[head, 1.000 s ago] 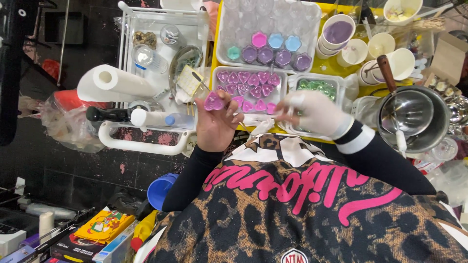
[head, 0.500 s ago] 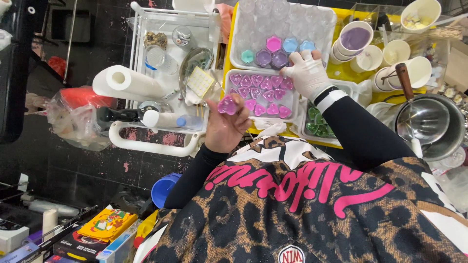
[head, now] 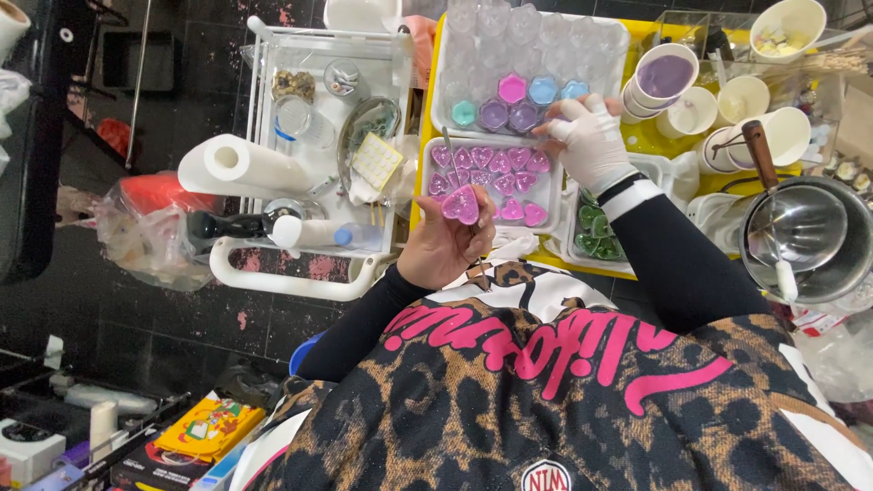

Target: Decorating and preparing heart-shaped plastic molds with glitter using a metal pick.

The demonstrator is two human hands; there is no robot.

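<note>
Left hand pinched pink heart-shaped candle cup, raised just above white tray of pink hearts. Right hand, white-gloved, fingers curled on clear tray of hexagonal cups; whether it grasped anything, couldn't tell. Risk: tilted heart might slip from light pinch, knocking neighbours.

A pink heart-shaped mould piece stood tilted between the fingers of the bare left hand, raised just in front of a white tray filled with rows of matching pink and purple hearts. The gloved right hand rested at the near edge of a clear tray beyond it, its fingertips touching small hexagonal cups, one pink, two purple, one blue and one teal, sitting side by side.
</note>
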